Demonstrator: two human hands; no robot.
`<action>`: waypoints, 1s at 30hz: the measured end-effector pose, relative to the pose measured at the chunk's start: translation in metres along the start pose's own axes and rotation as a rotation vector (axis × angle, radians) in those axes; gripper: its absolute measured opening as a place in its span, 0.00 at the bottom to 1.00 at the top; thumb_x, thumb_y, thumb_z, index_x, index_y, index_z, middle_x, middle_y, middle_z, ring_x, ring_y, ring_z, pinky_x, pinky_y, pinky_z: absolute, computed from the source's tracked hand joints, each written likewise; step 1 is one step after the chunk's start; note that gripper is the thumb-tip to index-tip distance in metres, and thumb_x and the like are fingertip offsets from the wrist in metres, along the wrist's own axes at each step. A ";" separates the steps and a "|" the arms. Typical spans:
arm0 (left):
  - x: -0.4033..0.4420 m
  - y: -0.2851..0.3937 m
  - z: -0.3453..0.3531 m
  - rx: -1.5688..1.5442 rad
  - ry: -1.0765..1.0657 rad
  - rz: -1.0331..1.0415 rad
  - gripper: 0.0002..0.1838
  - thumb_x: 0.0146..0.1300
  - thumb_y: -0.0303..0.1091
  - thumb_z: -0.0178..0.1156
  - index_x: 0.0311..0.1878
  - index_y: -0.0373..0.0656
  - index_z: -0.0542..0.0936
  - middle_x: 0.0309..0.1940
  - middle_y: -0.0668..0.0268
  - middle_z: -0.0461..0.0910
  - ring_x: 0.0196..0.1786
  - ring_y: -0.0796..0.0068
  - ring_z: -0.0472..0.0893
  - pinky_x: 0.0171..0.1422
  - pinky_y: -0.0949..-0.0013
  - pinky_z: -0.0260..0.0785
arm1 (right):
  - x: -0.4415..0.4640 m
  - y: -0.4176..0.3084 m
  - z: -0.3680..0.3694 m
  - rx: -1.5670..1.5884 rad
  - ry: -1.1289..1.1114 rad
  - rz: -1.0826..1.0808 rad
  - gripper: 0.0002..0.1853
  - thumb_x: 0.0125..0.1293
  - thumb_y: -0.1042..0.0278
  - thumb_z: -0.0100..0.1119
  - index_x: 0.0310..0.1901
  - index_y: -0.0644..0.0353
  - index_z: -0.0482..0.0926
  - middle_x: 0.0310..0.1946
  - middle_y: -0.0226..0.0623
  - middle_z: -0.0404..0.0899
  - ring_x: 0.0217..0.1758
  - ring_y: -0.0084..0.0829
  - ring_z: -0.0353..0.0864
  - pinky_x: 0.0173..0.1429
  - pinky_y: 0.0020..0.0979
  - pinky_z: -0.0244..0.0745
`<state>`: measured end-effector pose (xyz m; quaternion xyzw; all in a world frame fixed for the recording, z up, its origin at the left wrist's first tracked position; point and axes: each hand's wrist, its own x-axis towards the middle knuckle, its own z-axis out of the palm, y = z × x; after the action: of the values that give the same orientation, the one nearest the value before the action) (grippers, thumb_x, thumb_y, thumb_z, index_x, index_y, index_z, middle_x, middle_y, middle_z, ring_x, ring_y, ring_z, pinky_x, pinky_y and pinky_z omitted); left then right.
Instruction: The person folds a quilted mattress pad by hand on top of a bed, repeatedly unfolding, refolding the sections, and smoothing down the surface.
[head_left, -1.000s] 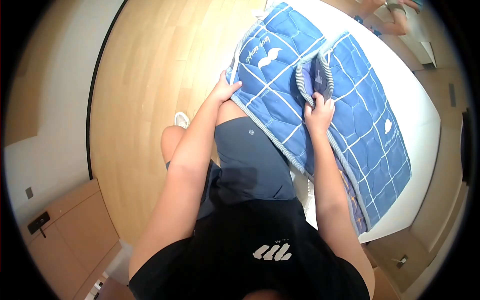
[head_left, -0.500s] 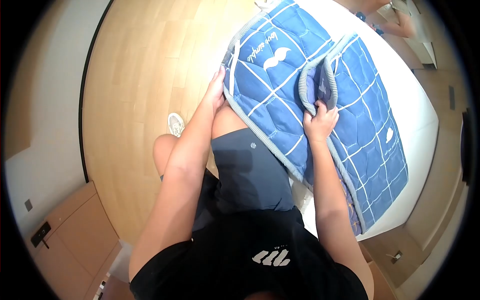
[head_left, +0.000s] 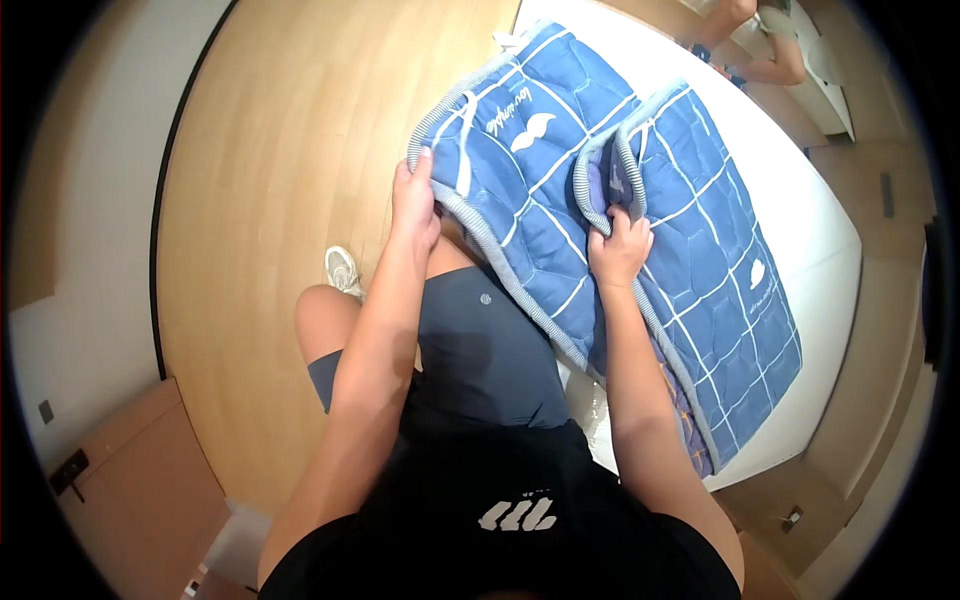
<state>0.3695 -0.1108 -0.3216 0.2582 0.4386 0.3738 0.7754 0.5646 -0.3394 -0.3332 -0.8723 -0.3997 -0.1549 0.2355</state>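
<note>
A blue quilted mattress pad [head_left: 540,180] with white grid lines, lettering and grey ribbed edging lies partly folded over a white mattress [head_left: 815,235]. My left hand [head_left: 415,200] is closed around the pad's left edge, its thumb on top. Near the pad's middle, my right hand [head_left: 622,245] grips the grey edging where a fold stands up as a loop. Inside that loop a dark purplish underside shows. A white strap lies across the pad close to my left hand. The pad's left part overhangs my thigh, and my right fingertips are partly hidden in the fold.
Another person's bent limbs [head_left: 765,65] show at the far upper right, beyond the mattress. Wooden floor [head_left: 265,180] stretches out on the left, by my white shoe [head_left: 342,270]. A wooden panel [head_left: 150,470] with a dark fitting stands at lower left.
My left hand has shifted left and pulled the pad's left edge with it, lifting it a little. My right hand keeps its hold on the fold. The view has shifted slightly.
</note>
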 end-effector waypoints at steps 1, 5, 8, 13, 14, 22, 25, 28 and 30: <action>-0.011 0.008 0.009 0.004 -0.024 0.048 0.18 0.77 0.36 0.54 0.61 0.33 0.70 0.53 0.56 0.80 0.53 0.67 0.81 0.60 0.63 0.76 | 0.001 0.006 0.003 0.048 0.001 0.030 0.15 0.47 0.68 0.66 0.40 0.53 0.81 0.38 0.39 0.78 0.42 0.46 0.77 0.49 0.45 0.70; -0.085 0.073 0.019 -0.044 -0.154 0.203 0.22 0.75 0.32 0.57 0.67 0.36 0.66 0.60 0.53 0.75 0.58 0.65 0.79 0.64 0.62 0.73 | 0.031 0.019 -0.048 0.642 0.005 0.289 0.07 0.55 0.75 0.65 0.37 0.60 0.80 0.32 0.30 0.79 0.36 0.29 0.79 0.41 0.32 0.74; -0.142 0.103 0.003 -0.018 -0.134 0.295 0.24 0.75 0.32 0.55 0.70 0.38 0.65 0.62 0.52 0.73 0.61 0.64 0.77 0.66 0.61 0.72 | 0.054 0.028 -0.129 1.017 0.091 0.467 0.08 0.58 0.79 0.64 0.41 0.62 0.79 0.33 0.24 0.78 0.34 0.19 0.74 0.40 0.23 0.70; -0.134 0.079 -0.080 0.529 0.171 0.371 0.25 0.74 0.33 0.55 0.71 0.37 0.65 0.63 0.51 0.74 0.63 0.57 0.77 0.66 0.58 0.71 | 0.059 0.020 -0.213 1.088 -0.011 0.383 0.13 0.58 0.81 0.64 0.45 0.61 0.79 0.34 0.24 0.78 0.34 0.17 0.75 0.40 0.21 0.70; -0.129 0.067 -0.112 1.008 0.207 0.375 0.28 0.72 0.35 0.57 0.71 0.37 0.65 0.60 0.50 0.75 0.62 0.53 0.77 0.66 0.56 0.70 | 0.050 0.004 -0.216 1.060 -0.124 0.487 0.13 0.56 0.79 0.65 0.44 0.61 0.80 0.35 0.26 0.80 0.36 0.20 0.77 0.42 0.24 0.72; -0.188 0.046 0.028 1.474 -0.280 1.082 0.39 0.57 0.35 0.70 0.71 0.37 0.66 0.69 0.43 0.63 0.71 0.45 0.67 0.71 0.48 0.62 | 0.001 -0.071 -0.164 0.458 -0.212 -0.376 0.08 0.52 0.68 0.64 0.36 0.49 0.84 0.33 0.33 0.78 0.39 0.40 0.81 0.40 0.42 0.77; -0.194 0.044 0.089 1.644 -0.576 1.388 0.39 0.54 0.33 0.70 0.71 0.43 0.69 0.72 0.47 0.63 0.75 0.49 0.64 0.75 0.45 0.57 | -0.014 -0.065 -0.168 0.383 -0.158 -0.399 0.07 0.54 0.67 0.63 0.36 0.47 0.84 0.34 0.29 0.79 0.41 0.34 0.81 0.40 0.38 0.75; -0.193 0.039 0.133 1.890 -0.951 1.588 0.34 0.52 0.32 0.69 0.66 0.47 0.74 0.73 0.57 0.66 0.77 0.54 0.63 0.77 0.42 0.52 | -0.030 -0.057 -0.171 0.313 -0.270 -0.305 0.09 0.54 0.66 0.65 0.39 0.48 0.84 0.43 0.31 0.80 0.48 0.34 0.79 0.47 0.39 0.74; -0.195 0.029 0.153 1.914 -1.153 1.656 0.20 0.51 0.32 0.68 0.50 0.46 0.79 0.60 0.67 0.77 0.70 0.59 0.71 0.77 0.41 0.51 | -0.048 -0.046 -0.191 0.384 -0.190 -0.296 0.12 0.53 0.66 0.67 0.41 0.49 0.84 0.49 0.34 0.78 0.53 0.36 0.77 0.51 0.40 0.72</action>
<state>0.4272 -0.2624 -0.1316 0.9806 -0.1359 0.1188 -0.0760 0.4833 -0.4449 -0.1813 -0.7542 -0.5653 -0.0263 0.3330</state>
